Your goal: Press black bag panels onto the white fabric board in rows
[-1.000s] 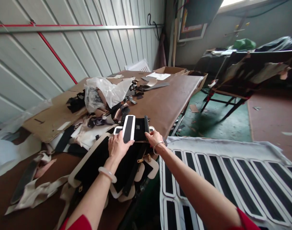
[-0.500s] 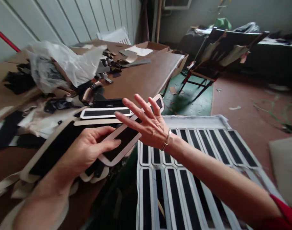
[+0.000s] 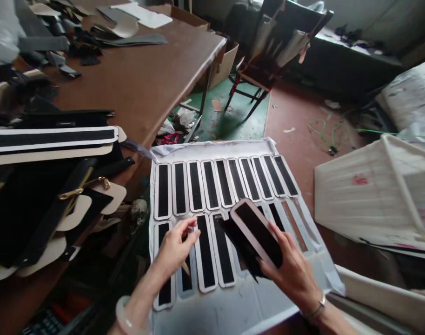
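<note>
Along the lower centre, we see the pale board reaching past its rows of panels to its near edge. Our left hand hovers over the lower row, half-open, fingers curled. At centre right, our right hand grips a pale-rimmed black panel above the board, its long axis slanting toward upper left.

Thick pale bangle on left wrist, slim silvery bracelet on right wrist

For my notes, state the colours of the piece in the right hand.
The piece is black, edged pale pinkish-grey; best seen in the head view.
</note>
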Action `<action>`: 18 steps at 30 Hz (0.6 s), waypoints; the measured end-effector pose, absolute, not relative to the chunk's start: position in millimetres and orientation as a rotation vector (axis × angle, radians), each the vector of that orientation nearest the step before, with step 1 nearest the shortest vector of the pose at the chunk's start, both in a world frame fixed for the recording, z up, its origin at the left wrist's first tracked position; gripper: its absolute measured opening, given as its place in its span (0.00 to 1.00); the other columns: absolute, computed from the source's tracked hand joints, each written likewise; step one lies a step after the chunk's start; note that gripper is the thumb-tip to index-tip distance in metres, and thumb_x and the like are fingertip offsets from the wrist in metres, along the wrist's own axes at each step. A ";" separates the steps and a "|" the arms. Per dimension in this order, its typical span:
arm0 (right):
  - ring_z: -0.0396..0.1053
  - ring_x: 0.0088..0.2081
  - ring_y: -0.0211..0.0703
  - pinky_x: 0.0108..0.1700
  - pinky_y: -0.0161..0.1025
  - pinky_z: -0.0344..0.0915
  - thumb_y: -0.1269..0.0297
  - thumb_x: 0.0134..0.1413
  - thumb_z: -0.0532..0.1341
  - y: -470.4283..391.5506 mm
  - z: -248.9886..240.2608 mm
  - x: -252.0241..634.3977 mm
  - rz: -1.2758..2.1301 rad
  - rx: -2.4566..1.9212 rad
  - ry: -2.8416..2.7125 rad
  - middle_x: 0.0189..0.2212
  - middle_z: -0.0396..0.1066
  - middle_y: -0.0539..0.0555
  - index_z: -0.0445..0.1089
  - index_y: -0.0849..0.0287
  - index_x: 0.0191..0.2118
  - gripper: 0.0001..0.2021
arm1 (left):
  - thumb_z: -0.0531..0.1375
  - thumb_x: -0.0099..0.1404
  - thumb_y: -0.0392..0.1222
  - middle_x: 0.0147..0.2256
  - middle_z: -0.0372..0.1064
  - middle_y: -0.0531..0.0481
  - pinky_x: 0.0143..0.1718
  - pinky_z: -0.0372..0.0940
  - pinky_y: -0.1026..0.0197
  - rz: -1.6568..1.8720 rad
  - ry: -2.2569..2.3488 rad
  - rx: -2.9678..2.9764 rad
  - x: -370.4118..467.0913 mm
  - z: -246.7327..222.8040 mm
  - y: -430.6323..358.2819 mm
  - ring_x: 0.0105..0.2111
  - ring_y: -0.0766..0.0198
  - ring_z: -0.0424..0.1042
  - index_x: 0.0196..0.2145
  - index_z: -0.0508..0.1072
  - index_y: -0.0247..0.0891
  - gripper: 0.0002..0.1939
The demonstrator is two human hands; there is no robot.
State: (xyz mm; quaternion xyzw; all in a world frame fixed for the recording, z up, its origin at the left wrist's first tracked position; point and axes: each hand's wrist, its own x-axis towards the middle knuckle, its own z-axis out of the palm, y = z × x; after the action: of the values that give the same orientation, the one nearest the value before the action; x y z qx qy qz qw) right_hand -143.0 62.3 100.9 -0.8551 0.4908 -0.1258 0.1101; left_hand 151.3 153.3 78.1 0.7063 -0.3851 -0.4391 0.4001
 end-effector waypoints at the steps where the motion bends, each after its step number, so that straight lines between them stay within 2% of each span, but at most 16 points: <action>1: 0.72 0.41 0.53 0.34 0.45 0.72 0.56 0.52 0.61 68.8 85.8 -160.8 -0.365 -2.477 1.554 0.50 0.65 0.60 0.45 0.52 0.68 0.40 | 0.57 0.63 0.46 0.49 0.72 0.43 0.55 0.65 0.46 -1.073 -1.068 1.854 130.5 57.1 158.1 0.49 0.53 0.71 0.51 0.71 0.38 0.20; 3: 0.71 0.44 0.56 0.34 0.47 0.72 0.52 0.55 0.58 80.2 58.5 -184.1 -0.330 -2.403 1.719 0.51 0.64 0.60 0.43 0.53 0.68 0.38 | 0.57 0.62 0.40 0.55 0.67 0.42 0.61 0.59 0.45 -1.033 -1.280 1.886 89.4 20.2 167.7 0.57 0.53 0.64 0.55 0.69 0.38 0.22; 8: 0.70 0.45 0.58 0.35 0.48 0.72 0.49 0.56 0.57 93.3 11.3 -187.2 -0.373 -2.204 1.906 0.49 0.64 0.63 0.46 0.61 0.67 0.38 | 0.56 0.61 0.32 0.63 0.58 0.44 0.64 0.56 0.43 -0.927 -1.590 1.911 17.0 -33.5 173.7 0.64 0.54 0.55 0.62 0.59 0.39 0.31; 12: 0.70 0.43 0.56 0.33 0.45 0.72 0.50 0.57 0.58 91.1 -4.5 -172.6 -0.403 -2.206 1.924 0.49 0.64 0.63 0.44 0.61 0.68 0.39 | 0.54 0.63 0.34 0.66 0.52 0.47 0.65 0.54 0.40 -0.829 -1.745 1.953 0.6 -47.6 164.4 0.67 0.54 0.48 0.65 0.52 0.41 0.33; 18: 0.71 0.37 0.52 0.30 0.43 0.73 0.54 0.59 0.57 75.2 -8.8 -165.8 -0.344 -2.436 1.935 0.44 0.65 0.61 0.41 0.62 0.69 0.38 | 0.54 0.58 0.30 0.67 0.49 0.51 0.66 0.49 0.37 -0.877 -1.942 1.988 -4.3 -53.8 153.0 0.67 0.52 0.44 0.65 0.53 0.41 0.37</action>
State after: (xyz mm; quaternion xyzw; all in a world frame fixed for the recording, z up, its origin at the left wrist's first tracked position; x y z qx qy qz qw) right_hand -165.8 75.2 -8.8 -0.7782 0.6183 -0.1100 0.0056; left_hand -4.3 153.0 -53.8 0.6777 -0.6621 -0.2991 0.1136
